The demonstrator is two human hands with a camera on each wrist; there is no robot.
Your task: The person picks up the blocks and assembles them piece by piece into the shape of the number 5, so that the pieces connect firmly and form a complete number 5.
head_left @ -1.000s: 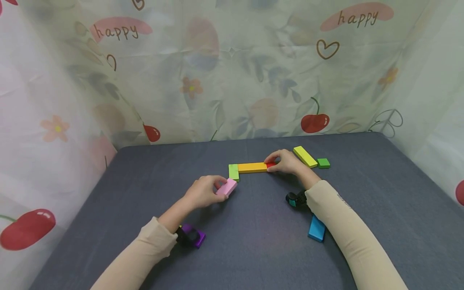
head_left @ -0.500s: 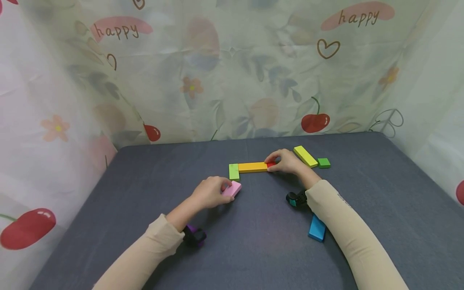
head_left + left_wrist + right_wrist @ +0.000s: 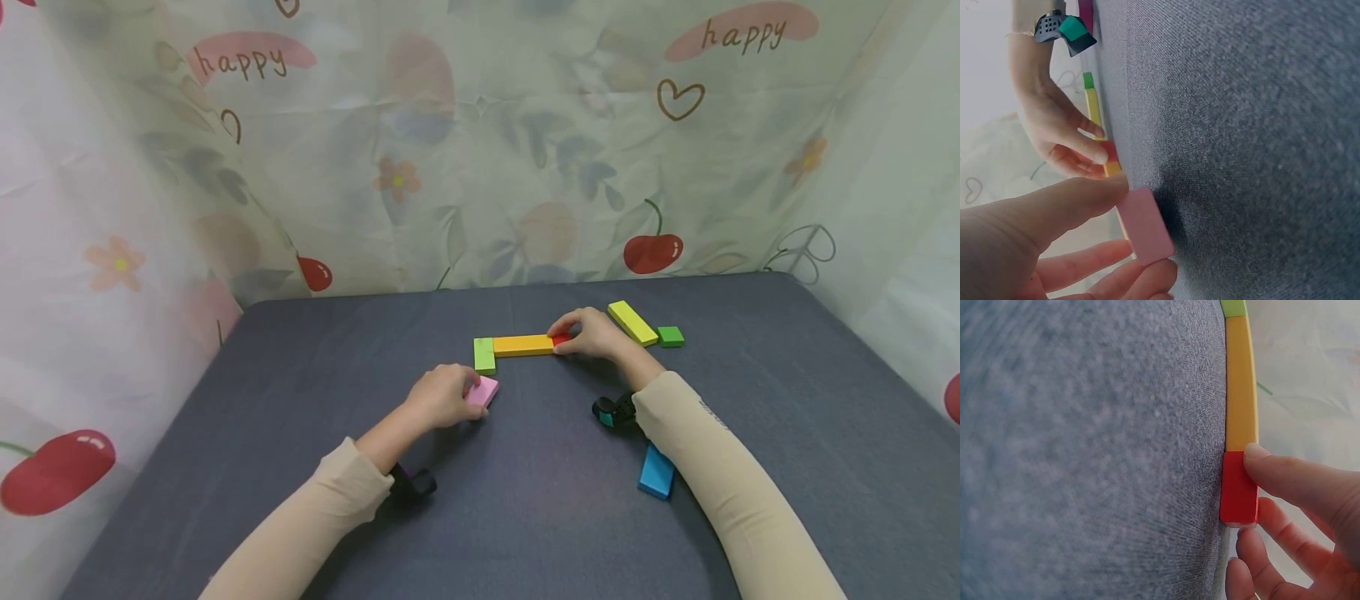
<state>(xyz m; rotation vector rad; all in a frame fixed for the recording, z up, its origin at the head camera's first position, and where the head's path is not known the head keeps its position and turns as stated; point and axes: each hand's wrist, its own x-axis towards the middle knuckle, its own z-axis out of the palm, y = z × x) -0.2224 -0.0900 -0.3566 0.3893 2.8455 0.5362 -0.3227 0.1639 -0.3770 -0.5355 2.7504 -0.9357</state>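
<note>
My left hand [image 3: 444,395] pinches a pink block [image 3: 483,392] between thumb and fingers; the left wrist view shows the block [image 3: 1146,226] low over the cloth, a dark shadow beside it. Just beyond it lies a light green block [image 3: 484,356], whose far end meets the left end of a long orange block [image 3: 522,346]. My right hand [image 3: 592,335] holds a red block [image 3: 560,340] by its sides, at the orange block's right end. From the right wrist, the red block [image 3: 1239,487] sits flush against the orange one [image 3: 1240,384].
Behind the right hand lie a yellow block [image 3: 632,323] and a small green block [image 3: 671,337]. A blue block [image 3: 656,472] rests partly under the right sleeve. A black wrist camera [image 3: 411,483] hides most of a purple block. Dark cloth [image 3: 540,517] covers the table, with a printed curtain behind.
My left hand has moved right with the pink block and lowered it toward the table, near the light green block's front end. The right hand stays on the red block.
</note>
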